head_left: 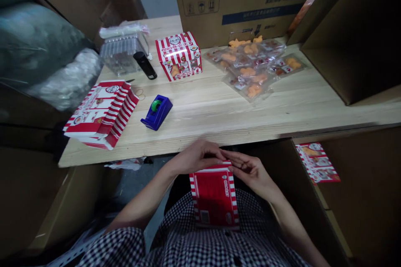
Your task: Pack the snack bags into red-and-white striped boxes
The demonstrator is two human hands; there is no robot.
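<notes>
Both hands meet at the top edge of a flat red carton [214, 195], held low over the lap, just below the table [219, 112] edge. Left hand [196, 156] curls over the carton's upper left corner, fingers closed on the edge. Right hand [250, 171] comes in from the right, fingers half bent, tips touching the upper right corner; whether it pinches the edge cannot be told. Carton's long axis runs away from the body, top end toward the table, bottom end against the checked shirt [188, 242]. Both hands sit at that far end, about equally near.

On the table: tape dispenser [156, 111] ahead and left of the hands, stack of flat striped cartons [102, 112] at the left edge, one made-up striped box [179, 55] farther back, snack packets [253, 69] back right. More flat cartons [318, 162] lie in a box to the right.
</notes>
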